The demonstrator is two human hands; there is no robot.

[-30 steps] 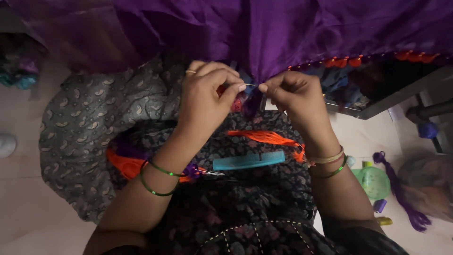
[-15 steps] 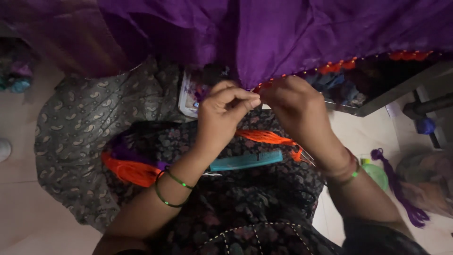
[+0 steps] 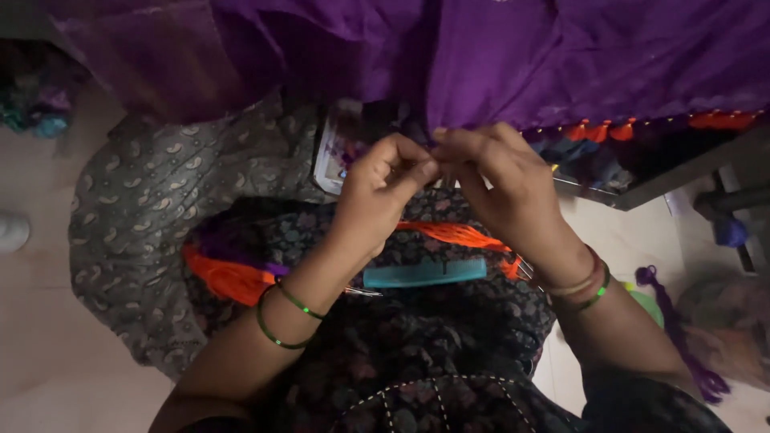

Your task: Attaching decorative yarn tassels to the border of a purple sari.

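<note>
Purple cloth (image 3: 561,56) edge sat pinched between your left hand (image 3: 381,196) and right hand (image 3: 505,188), fingertips nearly touching; a loose pinch could have dropped it, while orange thread (image 3: 449,234) below your wrists risked snagging the teal comb (image 3: 425,273).

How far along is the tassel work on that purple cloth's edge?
Done: orange tassels already hang along the purple cloth edge to the person's right. In hand: the left hand and right hand pinch together at the hem. Left: loose orange thread and a teal comb lie on the lap; the hem on the left looks bare.
</note>
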